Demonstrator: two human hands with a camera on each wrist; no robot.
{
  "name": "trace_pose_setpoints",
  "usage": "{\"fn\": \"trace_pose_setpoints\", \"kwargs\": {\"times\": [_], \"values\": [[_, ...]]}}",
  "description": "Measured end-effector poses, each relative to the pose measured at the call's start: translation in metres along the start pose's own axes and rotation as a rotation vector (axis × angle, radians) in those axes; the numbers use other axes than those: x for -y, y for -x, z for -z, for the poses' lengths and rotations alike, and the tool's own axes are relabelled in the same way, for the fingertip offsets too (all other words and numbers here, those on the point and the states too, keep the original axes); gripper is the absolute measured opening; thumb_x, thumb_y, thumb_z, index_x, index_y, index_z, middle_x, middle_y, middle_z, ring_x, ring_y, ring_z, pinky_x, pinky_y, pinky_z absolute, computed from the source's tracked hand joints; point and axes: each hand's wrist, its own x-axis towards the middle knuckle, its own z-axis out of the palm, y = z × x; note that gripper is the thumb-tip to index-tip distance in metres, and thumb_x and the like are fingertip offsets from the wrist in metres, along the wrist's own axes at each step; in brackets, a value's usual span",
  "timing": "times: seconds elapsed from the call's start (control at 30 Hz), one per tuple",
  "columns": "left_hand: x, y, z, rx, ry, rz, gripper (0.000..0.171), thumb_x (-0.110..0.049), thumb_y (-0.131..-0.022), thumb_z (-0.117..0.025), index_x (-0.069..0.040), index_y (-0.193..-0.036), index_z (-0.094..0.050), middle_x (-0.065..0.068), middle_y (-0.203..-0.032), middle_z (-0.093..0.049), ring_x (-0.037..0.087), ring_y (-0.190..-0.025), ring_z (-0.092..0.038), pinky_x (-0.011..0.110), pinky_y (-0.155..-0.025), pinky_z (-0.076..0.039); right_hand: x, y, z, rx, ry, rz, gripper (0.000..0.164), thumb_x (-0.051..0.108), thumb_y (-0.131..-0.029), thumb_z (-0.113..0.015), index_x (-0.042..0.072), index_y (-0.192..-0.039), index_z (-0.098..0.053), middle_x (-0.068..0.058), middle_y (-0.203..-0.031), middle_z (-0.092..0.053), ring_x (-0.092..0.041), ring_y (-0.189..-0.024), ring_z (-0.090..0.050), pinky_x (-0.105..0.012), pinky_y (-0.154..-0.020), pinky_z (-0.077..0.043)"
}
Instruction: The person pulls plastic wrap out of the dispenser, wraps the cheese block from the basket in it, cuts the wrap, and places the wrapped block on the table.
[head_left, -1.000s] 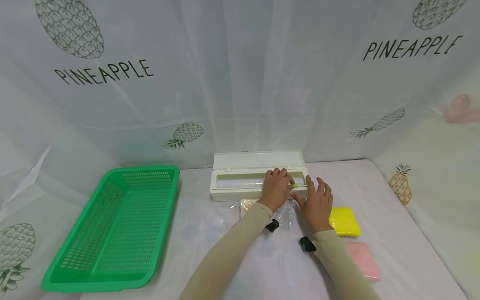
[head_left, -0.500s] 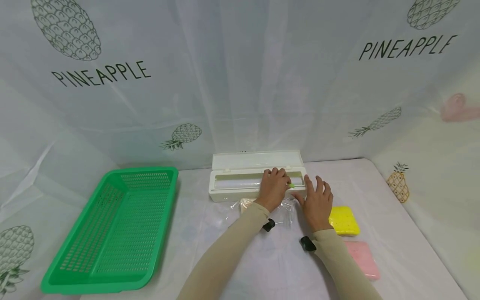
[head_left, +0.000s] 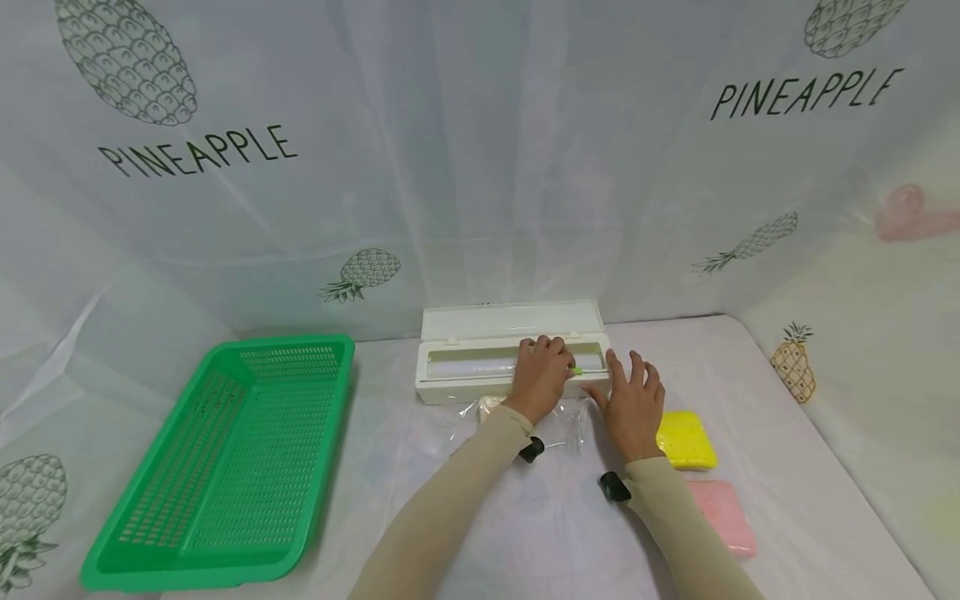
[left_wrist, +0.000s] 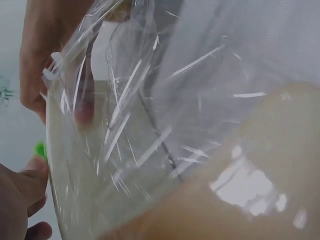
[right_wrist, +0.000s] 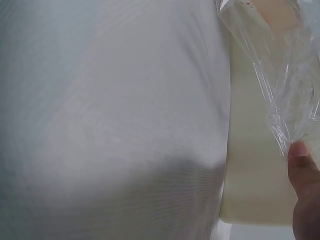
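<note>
A white plastic-wrap dispenser [head_left: 457, 392] stands lid-up at the back of the table, a roll of wrap [head_left: 465, 367] inside. At its front rail, my left hand [head_left: 538, 375] pinches the small green slide cutter [head_left: 576, 371]; the left wrist view shows the thumb against it. My right hand [head_left: 630, 408] grips the dispenser's right end, fingers bent over the top, and its thumb [right_wrist: 300, 152] presses clear plastic wrap [right_wrist: 290, 95] to the front. The wrap hangs down over a beige block [head_left: 489, 406], which my left forearm partly hides.
A green perforated basket [head_left: 255, 467] sits on the left of the table. Right of my right hand lie a yellow block [head_left: 686, 440] and a pink block [head_left: 722, 517]. Behind the dispenser hangs a pineapple-print curtain [head_left: 517, 167].
My left hand and the green slide cutter have moved slightly left along the dispenser's rail. The right hand keeps its place at the end. The head view has shifted a little.
</note>
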Motion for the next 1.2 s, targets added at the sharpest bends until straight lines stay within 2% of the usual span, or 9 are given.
{"fn": "trace_pose_setpoints", "kwargs": {"times": [0.2,0.33,0.53,0.63,0.77,0.93,1.03,1.2], "values": [[0.04,0.029,0.008,0.003,0.063,0.069,0.015,-0.036,-0.1,-0.071,-0.028,-0.109,-0.081,-0.011,-0.112,-0.068,0.014,-0.113,-0.06,0.042,-0.108,-0.044,-0.002,-0.002,0.002,0.063,-0.033,-0.012,0.073,0.037,-0.098,-0.075,0.006,-0.157,-0.044,-0.034,-0.155,-0.035,-0.058,-0.141,-0.032,-0.072,-0.112,-0.033],[0.061,0.044,0.014,0.009,0.102,0.114,0.015,-0.034,-0.1,-0.072,-0.026,-0.109,-0.081,-0.009,-0.114,-0.068,0.016,-0.118,-0.058,0.044,-0.11,-0.042,-0.012,-0.003,0.012,0.065,-0.044,-0.028,0.074,0.033,-0.098,-0.076,0.005,-0.157,-0.042,-0.034,-0.155,-0.033,-0.06,-0.142,-0.029,-0.073,-0.112,-0.031],[0.082,0.064,0.018,-0.003,0.17,0.171,0.014,-0.032,-0.099,-0.074,-0.024,-0.107,-0.081,-0.008,-0.114,-0.068,0.019,-0.121,-0.057,0.045,-0.111,-0.039,-0.01,-0.001,0.01,0.042,-0.034,0.002,0.073,0.032,-0.096,-0.079,0.005,-0.155,-0.045,-0.035,-0.153,-0.035,-0.061,-0.139,-0.032,-0.074,-0.109,-0.034],[0.09,0.071,0.021,0.007,0.165,0.18,0.013,-0.032,-0.098,-0.074,-0.024,-0.106,-0.081,-0.007,-0.115,-0.068,0.02,-0.123,-0.057,0.046,-0.112,-0.039,-0.005,0.0,0.007,0.06,-0.023,0.006,0.071,0.031,-0.098,-0.077,0.005,-0.156,-0.045,-0.035,-0.154,-0.035,-0.06,-0.139,-0.032,-0.074,-0.109,-0.034],[0.11,0.084,0.026,0.003,0.179,0.214,0.012,-0.029,-0.097,-0.076,-0.021,-0.105,-0.081,-0.004,-0.115,-0.067,0.023,-0.122,-0.057,0.048,-0.112,-0.038,-0.001,-0.001,0.007,0.081,-0.029,0.006,0.071,0.031,-0.099,-0.075,0.005,-0.157,-0.044,-0.035,-0.155,-0.034,-0.061,-0.14,-0.031,-0.074,-0.11,-0.034],[0.138,0.107,0.03,-0.076,0.169,0.286,0.008,-0.024,-0.093,-0.079,-0.019,-0.1,-0.081,-0.001,-0.108,-0.065,0.025,-0.115,-0.057,0.049,-0.109,-0.039,-0.004,-0.001,0.01,0.062,-0.049,-0.012,0.071,0.029,-0.099,-0.076,0.005,-0.157,-0.043,-0.034,-0.154,-0.034,-0.06,-0.14,-0.03,-0.074,-0.111,-0.032],[0.15,0.119,0.03,-0.13,0.145,0.281,0.008,-0.023,-0.093,-0.08,-0.019,-0.099,-0.082,0.001,-0.106,-0.064,0.026,-0.111,-0.057,0.051,-0.108,-0.041,-0.006,-0.001,0.01,0.048,-0.054,-0.016,0.071,0.028,-0.098,-0.076,0.004,-0.156,-0.044,-0.034,-0.154,-0.034,-0.06,-0.14,-0.03,-0.074,-0.11,-0.032],[0.162,0.134,0.029,-0.192,0.111,0.273,0.008,-0.025,-0.092,-0.081,-0.02,-0.098,-0.082,0.002,-0.106,-0.064,0.028,-0.111,-0.058,0.053,-0.106,-0.042,-0.001,-0.001,0.005,0.077,-0.059,0.003,0.071,0.03,-0.099,-0.076,0.003,-0.156,-0.044,-0.034,-0.154,-0.034,-0.061,-0.14,-0.03,-0.074,-0.109,-0.033]]}}
